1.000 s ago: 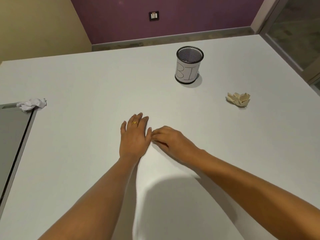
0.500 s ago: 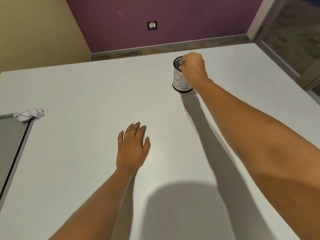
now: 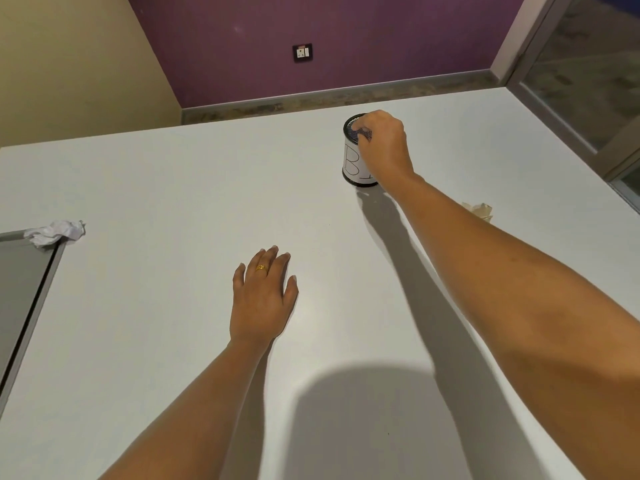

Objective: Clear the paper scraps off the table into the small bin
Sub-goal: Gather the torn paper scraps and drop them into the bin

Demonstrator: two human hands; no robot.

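My right hand (image 3: 382, 147) hung curled over the small bin (image 3: 354, 161), contents unseen; my left hand (image 3: 262, 299) lay flat, both scraps far off

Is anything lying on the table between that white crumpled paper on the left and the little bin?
Nothing visible does. The white crumpled paper sits at the table's left edge, and the surface across to the bin is bare. The left hand rests nearer the camera, off that line. The right hand covers the bin's mouth.
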